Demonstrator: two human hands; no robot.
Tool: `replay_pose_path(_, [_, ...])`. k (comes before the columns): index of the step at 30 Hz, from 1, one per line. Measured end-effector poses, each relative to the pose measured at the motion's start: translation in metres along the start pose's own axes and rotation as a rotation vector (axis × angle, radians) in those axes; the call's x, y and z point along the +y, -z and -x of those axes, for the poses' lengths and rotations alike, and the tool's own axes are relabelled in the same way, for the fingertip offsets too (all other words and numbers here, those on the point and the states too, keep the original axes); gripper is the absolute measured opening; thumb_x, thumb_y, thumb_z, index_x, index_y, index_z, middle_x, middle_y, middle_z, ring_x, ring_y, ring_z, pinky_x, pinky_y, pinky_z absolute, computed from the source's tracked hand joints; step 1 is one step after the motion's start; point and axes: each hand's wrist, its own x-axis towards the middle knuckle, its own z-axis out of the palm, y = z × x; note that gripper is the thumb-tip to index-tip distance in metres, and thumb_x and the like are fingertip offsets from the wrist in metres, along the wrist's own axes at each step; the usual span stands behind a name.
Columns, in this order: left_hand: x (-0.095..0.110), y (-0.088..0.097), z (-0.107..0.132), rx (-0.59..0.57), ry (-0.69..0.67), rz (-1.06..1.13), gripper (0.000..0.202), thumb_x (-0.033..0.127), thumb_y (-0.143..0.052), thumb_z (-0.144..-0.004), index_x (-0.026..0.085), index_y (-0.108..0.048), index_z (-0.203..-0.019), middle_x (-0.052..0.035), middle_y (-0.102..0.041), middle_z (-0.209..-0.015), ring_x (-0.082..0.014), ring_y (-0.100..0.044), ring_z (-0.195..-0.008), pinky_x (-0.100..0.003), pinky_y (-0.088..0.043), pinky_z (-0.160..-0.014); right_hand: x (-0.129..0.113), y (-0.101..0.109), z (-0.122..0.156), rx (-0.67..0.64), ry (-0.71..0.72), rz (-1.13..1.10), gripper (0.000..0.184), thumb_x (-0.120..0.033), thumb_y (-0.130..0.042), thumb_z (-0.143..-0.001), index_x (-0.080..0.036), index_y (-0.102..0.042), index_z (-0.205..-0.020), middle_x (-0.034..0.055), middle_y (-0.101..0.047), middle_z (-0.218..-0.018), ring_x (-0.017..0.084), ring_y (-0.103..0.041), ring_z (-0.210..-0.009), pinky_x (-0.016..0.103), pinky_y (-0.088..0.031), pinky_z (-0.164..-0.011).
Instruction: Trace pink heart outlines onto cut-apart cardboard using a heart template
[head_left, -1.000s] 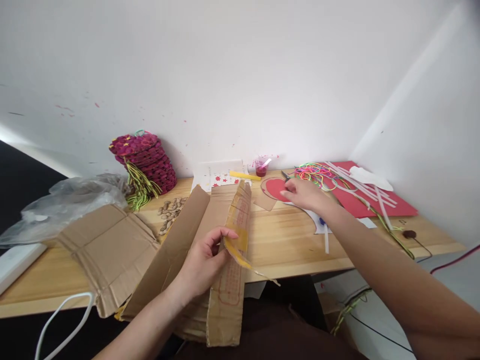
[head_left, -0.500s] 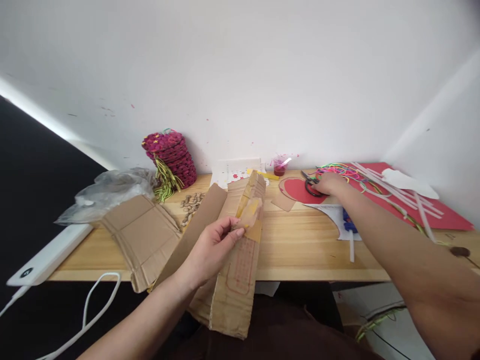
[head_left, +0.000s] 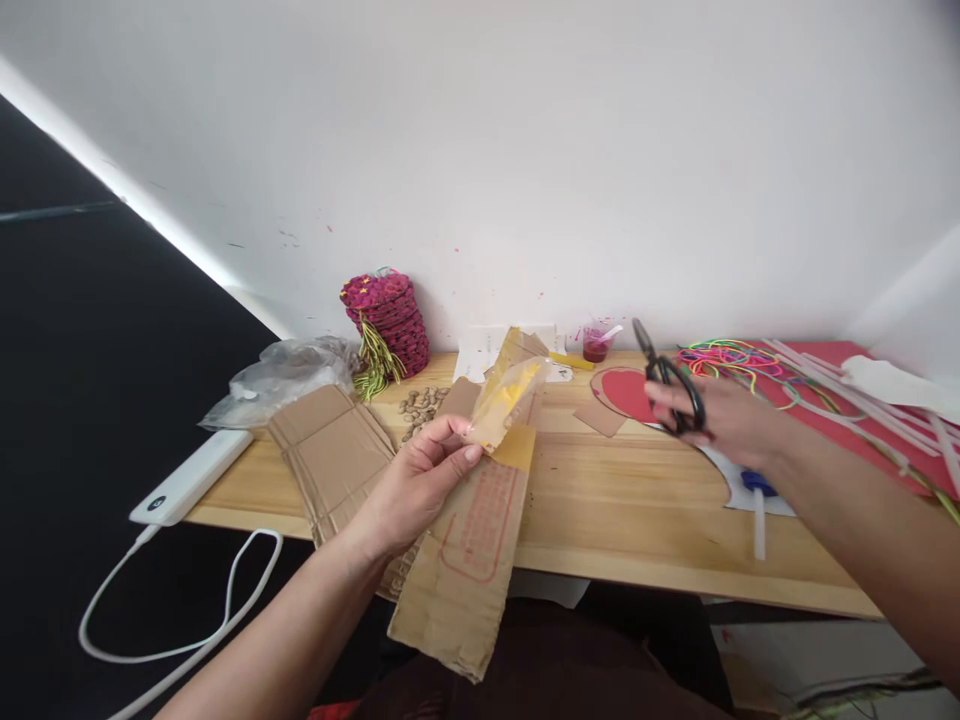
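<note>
The left hand (head_left: 427,475) has its grip pinched on loose yellow packing tape (head_left: 508,398) above a printed cardboard flap (head_left: 469,560) at the surface's (head_left: 600,520) front edge. The right hand's (head_left: 731,415) grip clasps black-handled scissors (head_left: 655,364), raised near a red paper oval (head_left: 626,393). By the wall, a clear cup (head_left: 592,338) holds dark red contents and a white strip (head_left: 613,332); a crumpled plastic bag's (head_left: 289,375) contents are unclear, and peanuts (head_left: 421,408) lie loose.

The right hand (head_left: 731,415) now has the scissors (head_left: 654,362) raised off the table (head_left: 600,500); the cardboard strip (head_left: 472,540) slants more, near end swung left; its yellow tape (head_left: 517,390), earlier drooping near-right, points far.
</note>
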Motion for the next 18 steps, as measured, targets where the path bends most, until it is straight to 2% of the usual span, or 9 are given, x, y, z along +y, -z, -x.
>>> replay_pose_path(2, [-0.002, 0.003, 0.002, 0.012, 0.005, 0.024, 0.023, 0.035, -0.076, -0.084, 0.021, -0.06, -0.089, 0.0031, -0.067, -0.086, -0.0095, -0.058, -0.078, -0.021, -0.044, -0.075, -0.013, -0.028, 0.039, -0.194, -0.096, -0.074, 0.04, -0.056, -0.07, -0.082, -0.018, -0.057, -0.076, 0.0013, -0.058, -0.064, 0.011, -0.051, -0.053, 0.025, -0.034, -0.047])
replay_pose_path(4, [-0.005, 0.006, 0.004, 0.022, 0.017, 0.037, 0.021, 0.034, -0.076, -0.084, 0.022, -0.061, -0.09, 0.0031, -0.068, -0.086, -0.0098, -0.059, -0.077, -0.021, -0.046, -0.073, -0.022, -0.054, 0.073, -0.475, -0.188, -0.258, 0.035, -0.049, -0.075, -0.08, -0.019, -0.06, -0.089, 0.0012, -0.065, -0.071, 0.013, -0.06, -0.063, 0.025, -0.044, -0.056])
replay_pose_path(6, [-0.008, 0.007, 0.007, 0.021, 0.023, 0.039, 0.02, 0.034, -0.076, -0.084, 0.023, -0.062, -0.092, 0.0028, -0.069, -0.088, -0.0102, -0.06, -0.077, -0.022, -0.047, -0.073, -0.027, -0.074, 0.099, -0.625, -0.234, -0.372, 0.032, -0.047, -0.071, -0.085, -0.019, -0.058, -0.091, 0.0012, -0.067, -0.071, 0.012, -0.064, -0.063, 0.019, -0.037, -0.051])
replay_pose_path(8, [-0.012, 0.006, 0.01, 0.027, 0.021, 0.03, 0.02, 0.035, -0.076, -0.084, 0.022, -0.062, -0.091, 0.0017, -0.07, -0.089, -0.0111, -0.061, -0.077, -0.023, -0.048, -0.073, -0.029, -0.088, 0.116, -0.754, -0.269, -0.507, 0.041, -0.056, -0.067, -0.086, -0.018, -0.053, -0.083, -0.0019, -0.061, -0.061, 0.008, -0.06, -0.047, 0.017, -0.028, -0.043])
replay_pose_path(10, [-0.016, 0.002, 0.012, 0.048, 0.006, 0.017, 0.021, 0.035, -0.077, -0.082, 0.021, -0.063, -0.088, 0.0009, -0.07, -0.088, -0.0119, -0.062, -0.078, -0.024, -0.05, -0.075, -0.028, -0.098, 0.125, -0.82, -0.326, -0.639, 0.052, -0.069, -0.062, -0.083, -0.018, -0.05, -0.081, -0.0044, -0.056, -0.055, 0.006, -0.05, -0.034, 0.016, -0.022, -0.036])
replay_pose_path(13, [-0.02, -0.006, 0.015, 0.082, -0.047, -0.001, 0.02, 0.034, -0.079, -0.081, 0.021, -0.065, -0.087, 0.0009, -0.07, -0.086, -0.012, -0.063, -0.08, -0.025, -0.05, -0.079, -0.025, -0.108, 0.13, -0.833, -0.482, -0.725, 0.068, -0.085, -0.053, -0.076, -0.018, -0.053, -0.084, -0.0036, -0.057, -0.055, 0.005, -0.045, -0.029, 0.014, -0.018, -0.03])
replay_pose_path(16, [-0.02, -0.012, 0.018, 0.077, -0.09, -0.011, 0.02, 0.033, -0.081, -0.078, 0.021, -0.067, -0.085, 0.0014, -0.069, -0.081, -0.0104, -0.061, -0.073, -0.023, -0.05, -0.072, -0.021, -0.116, 0.128, -0.824, -0.607, -0.756, 0.075, -0.091, -0.044, -0.075, -0.017, -0.056, -0.083, -0.0027, -0.056, -0.058, 0.004, -0.048, -0.03, 0.013, -0.014, -0.028])
replay_pose_path(18, [-0.02, -0.014, 0.02, 0.065, -0.078, 0.013, 0.022, 0.036, -0.082, -0.077, 0.021, -0.068, -0.084, 0.0009, -0.068, -0.079, -0.01, -0.06, -0.068, -0.021, -0.048, -0.066, -0.019, -0.119, 0.126, -0.817, -0.629, -0.799, 0.075, -0.09, -0.041, -0.077, -0.017, -0.056, -0.081, -0.0031, -0.054, -0.057, 0.005, -0.05, -0.031, 0.013, -0.012, -0.027])
